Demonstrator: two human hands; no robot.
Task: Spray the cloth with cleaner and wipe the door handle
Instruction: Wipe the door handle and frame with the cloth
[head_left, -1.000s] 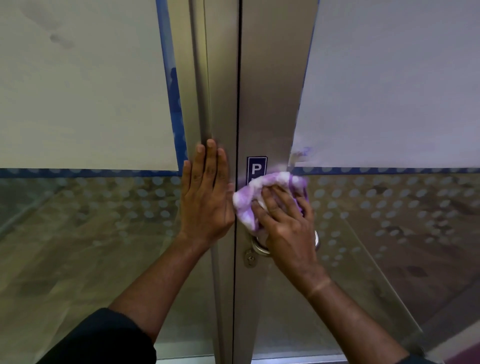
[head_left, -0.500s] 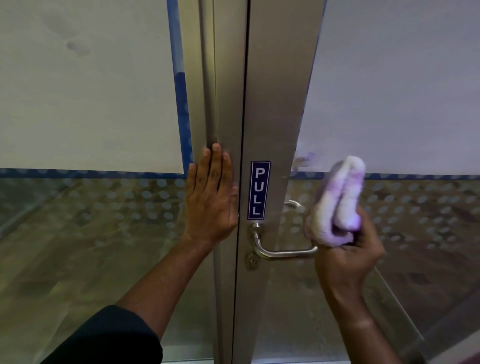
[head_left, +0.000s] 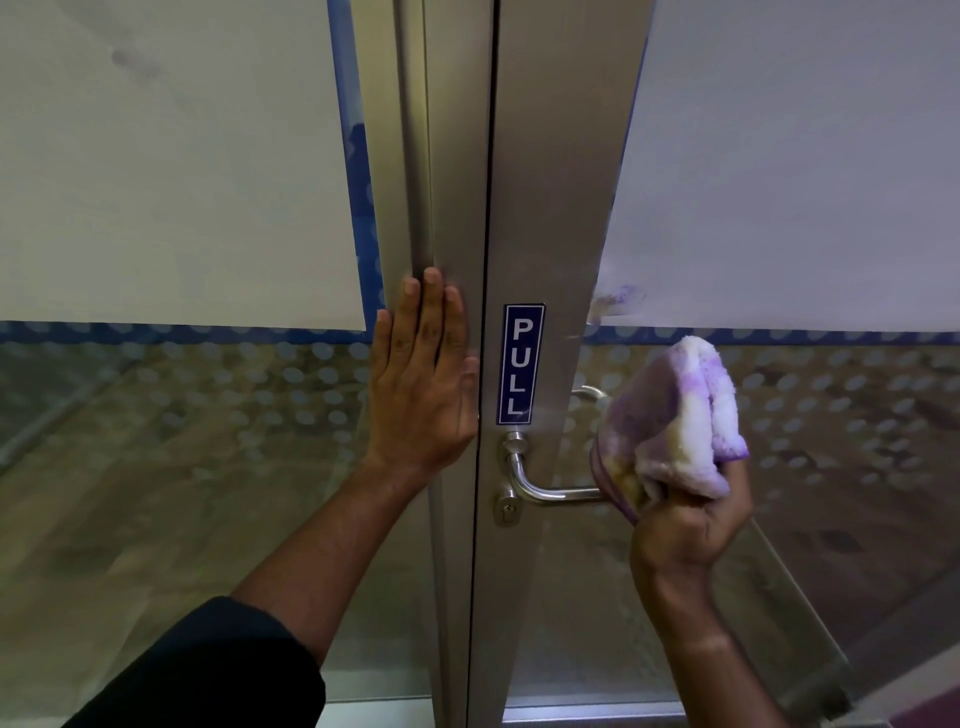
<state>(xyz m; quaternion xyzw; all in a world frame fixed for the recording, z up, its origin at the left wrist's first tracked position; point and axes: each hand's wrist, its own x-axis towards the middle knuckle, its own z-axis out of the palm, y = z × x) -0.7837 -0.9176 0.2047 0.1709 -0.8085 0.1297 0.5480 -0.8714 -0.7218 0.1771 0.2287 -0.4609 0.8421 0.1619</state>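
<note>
A silver lever door handle (head_left: 545, 488) juts from the metal door frame below a blue PULL sign (head_left: 522, 364). My right hand (head_left: 685, 530) is closed around a bunched purple and white cloth (head_left: 675, 421), which covers the free end of the handle. The cloth's lower edge touches the lever. My left hand (head_left: 423, 379) lies flat with fingers together against the left door's metal frame, beside the sign. No cleaner bottle is in view.
Two glass doors meet at a dark seam (head_left: 485, 312). Frosted white film covers the upper glass on both sides, dotted film the lower glass. A keyhole (head_left: 506, 512) sits under the handle. A second handle (head_left: 589, 392) shows behind the glass.
A second ago my right hand pressed the cloth over the handle's base and the sign. It has since slid right to the lever's end, uncovering sign and lever. The left hand stayed put.
</note>
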